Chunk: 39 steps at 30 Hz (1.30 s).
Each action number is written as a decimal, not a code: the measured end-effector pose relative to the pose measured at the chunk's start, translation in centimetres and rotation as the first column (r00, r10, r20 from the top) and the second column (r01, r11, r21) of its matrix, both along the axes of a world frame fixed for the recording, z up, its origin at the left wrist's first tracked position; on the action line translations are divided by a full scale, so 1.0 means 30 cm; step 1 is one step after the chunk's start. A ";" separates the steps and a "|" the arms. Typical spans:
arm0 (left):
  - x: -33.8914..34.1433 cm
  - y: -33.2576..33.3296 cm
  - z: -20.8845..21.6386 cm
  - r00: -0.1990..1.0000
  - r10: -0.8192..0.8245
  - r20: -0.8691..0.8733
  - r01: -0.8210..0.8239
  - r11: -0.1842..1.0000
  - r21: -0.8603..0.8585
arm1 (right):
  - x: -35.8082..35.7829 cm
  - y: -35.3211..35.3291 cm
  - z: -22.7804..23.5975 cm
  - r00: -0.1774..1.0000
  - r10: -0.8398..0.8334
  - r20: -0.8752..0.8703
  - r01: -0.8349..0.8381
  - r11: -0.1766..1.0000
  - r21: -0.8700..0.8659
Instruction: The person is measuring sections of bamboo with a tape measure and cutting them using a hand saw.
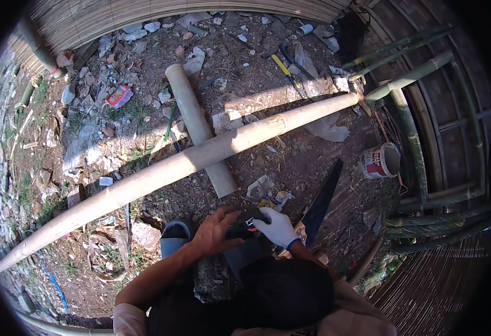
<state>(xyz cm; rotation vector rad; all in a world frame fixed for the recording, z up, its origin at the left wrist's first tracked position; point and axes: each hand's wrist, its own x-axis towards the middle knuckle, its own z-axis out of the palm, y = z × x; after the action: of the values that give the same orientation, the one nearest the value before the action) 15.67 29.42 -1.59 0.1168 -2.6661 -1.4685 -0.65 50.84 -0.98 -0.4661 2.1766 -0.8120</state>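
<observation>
White fabric covers the right hand (277,227), whose grip is closed on a small dark tool (250,222) with an orange-and-white end; its kind is hard to make out, since the glove hides most of it. The tool sits between both hands, above the sandals (177,231). The bare left hand (216,231) curves beside it, fingers apart, and I cannot tell whether its grip takes hold of anything. The right forearm and hand partly cover the near end of a dark tapering blade (325,199) on the ground. Beyond, a long pale bamboo pole (184,165) stretches across the way, hiding the middle of a shorter bamboo piece (186,103) beneath; its left end runs into the dark lens rim. A bucket (370,163) lies tipped toward the right, near green bamboo framing (410,126), and rubble litters the far ground.
</observation>
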 end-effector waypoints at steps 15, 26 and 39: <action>-0.001 -0.138 0.230 0.972 0.143 0.185 -0.157 0.986 0.060 | -0.013 -0.342 0.236 0.959 0.270 0.082 -0.240 0.934 -0.265; 0.067 -0.431 0.373 0.899 0.265 0.347 -0.328 0.935 0.136 | -0.175 -0.468 0.478 0.985 0.041 0.167 0.059 0.831 -0.554; 0.181 -0.786 0.414 0.677 0.600 0.426 -0.602 0.785 -0.149 | -0.341 -0.689 0.204 0.875 0.071 -0.478 -0.247 0.916 -0.317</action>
<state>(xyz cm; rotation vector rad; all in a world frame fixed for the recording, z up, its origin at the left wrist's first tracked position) 21.09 5.83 10.84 1.3639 -2.5094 -1.3142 -10.90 30.17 5.13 -1.1196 2.3623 -1.1117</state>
